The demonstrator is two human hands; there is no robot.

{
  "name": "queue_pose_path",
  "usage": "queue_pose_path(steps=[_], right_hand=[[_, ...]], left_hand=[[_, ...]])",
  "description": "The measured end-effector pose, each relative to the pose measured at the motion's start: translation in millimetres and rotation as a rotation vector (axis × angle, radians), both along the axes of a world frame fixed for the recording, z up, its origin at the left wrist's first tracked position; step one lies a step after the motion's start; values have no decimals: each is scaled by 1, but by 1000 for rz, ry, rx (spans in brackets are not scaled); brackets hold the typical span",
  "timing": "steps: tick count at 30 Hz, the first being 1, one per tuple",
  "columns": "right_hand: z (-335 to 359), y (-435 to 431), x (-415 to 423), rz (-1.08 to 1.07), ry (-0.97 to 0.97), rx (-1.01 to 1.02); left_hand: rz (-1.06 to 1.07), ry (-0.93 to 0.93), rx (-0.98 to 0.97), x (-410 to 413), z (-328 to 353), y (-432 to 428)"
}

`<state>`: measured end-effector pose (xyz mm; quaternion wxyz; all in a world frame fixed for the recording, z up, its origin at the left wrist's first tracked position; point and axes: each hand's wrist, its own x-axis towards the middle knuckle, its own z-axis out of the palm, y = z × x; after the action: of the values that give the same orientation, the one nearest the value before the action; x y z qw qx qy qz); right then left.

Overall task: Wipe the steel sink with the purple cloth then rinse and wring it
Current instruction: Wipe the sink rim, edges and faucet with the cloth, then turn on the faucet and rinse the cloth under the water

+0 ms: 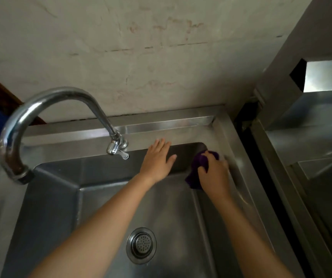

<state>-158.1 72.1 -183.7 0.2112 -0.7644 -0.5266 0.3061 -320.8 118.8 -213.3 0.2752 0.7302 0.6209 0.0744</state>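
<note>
1. Here is the steel sink (105, 213), seen from above, both bare forearms reaching across the basin toward its far right corner.
2. The right hand (214, 173) is on the purple cloth (198, 167), fingers (211, 155) curled down over it and gripping it in a bunch.
3. The cloth is pressed against the sink's right wall just below the rim, right at the far corner; a loose fold hangs below the hand toward the basin floor.
4. The left hand (157, 159) holds nothing: palm down, fingers spread wide and flat, resting at the far edge of the basin where the back ledge drops into the bowl.
5. The two hands are near each other but apart, with dark sink wall showing between them.
6. The tap (47, 109) arches over the left side of the basin from its base just left of the left hand, and no water shows at its spout.
7. The round drain strainer (141, 245) sits in the basin floor between the two forearms.
8. Behind the sink stands a stained pale wall (141, 47), and to the right, across a dark gap, a second steel counter (313, 125).
</note>
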Motion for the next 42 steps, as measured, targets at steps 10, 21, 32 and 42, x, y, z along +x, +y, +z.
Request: queue_pose_path(steps=[10, 21, 32, 42], right_hand=[[15, -49, -101, 298, 643, -60], [24, 27, -162, 311, 240, -177], [22, 56, -187, 334, 227, -288], [17, 57, -189, 305, 149, -170]], left_hand=[[739, -1589, -778, -78, 23, -112], [1042, -1544, -442, -156, 5, -154], [1136, -1819, -379, -178, -8, -151], [1158, -1804, -351, -181, -16, -145]])
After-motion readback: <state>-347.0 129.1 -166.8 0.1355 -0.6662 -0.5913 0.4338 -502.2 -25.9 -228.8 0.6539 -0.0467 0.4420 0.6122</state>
